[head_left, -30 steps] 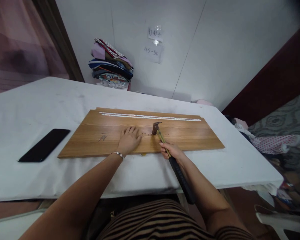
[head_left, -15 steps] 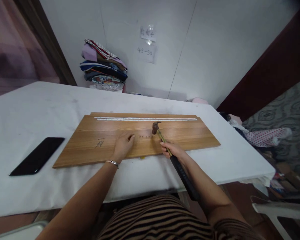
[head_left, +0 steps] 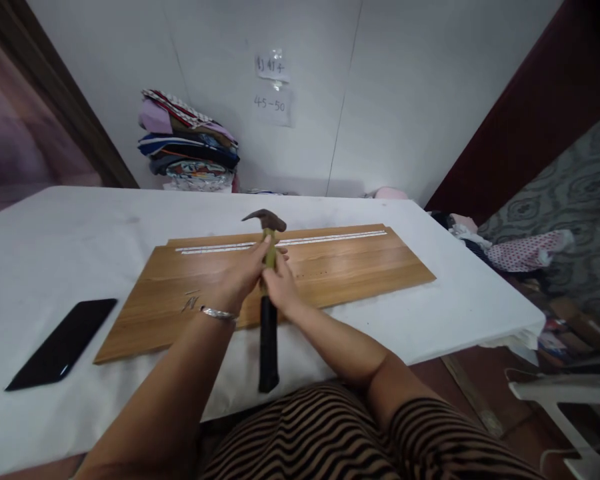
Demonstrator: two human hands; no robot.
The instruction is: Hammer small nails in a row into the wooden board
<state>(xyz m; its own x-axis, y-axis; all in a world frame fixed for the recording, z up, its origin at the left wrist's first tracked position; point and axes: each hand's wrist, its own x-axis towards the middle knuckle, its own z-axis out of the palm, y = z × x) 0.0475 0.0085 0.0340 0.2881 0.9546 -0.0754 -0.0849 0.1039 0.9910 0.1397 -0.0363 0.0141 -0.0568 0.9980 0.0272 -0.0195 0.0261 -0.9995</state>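
Observation:
A claw hammer (head_left: 269, 347) with a dark metal head, yellow-green neck and black grip is held above the wooden board (head_left: 360, 260), its head away from me. My left hand (head_left: 243, 273) closes on the neck just below the head, thumb along it. My right hand (head_left: 283, 285) is wrapped round the same neck from the right, its fingers partly hidden. Several loose nails (head_left: 190, 303) lie on the board's left part. To the right of my hands runs a row of small nail heads or dots (head_left: 313, 274), too small to tell.
White strips with marks (head_left: 330, 239) run along the board's far side. A black phone (head_left: 63, 343) lies at the left on the white-covered table (head_left: 145, 207). Folded cloth (head_left: 190, 143) is stacked by the wall, and a white chair (head_left: 560, 400) stands at the right.
The hammer has moved left and now points straight away from me. My left hand has left the board's surface and joined my right on the hammer's neck. The view has shifted slightly.

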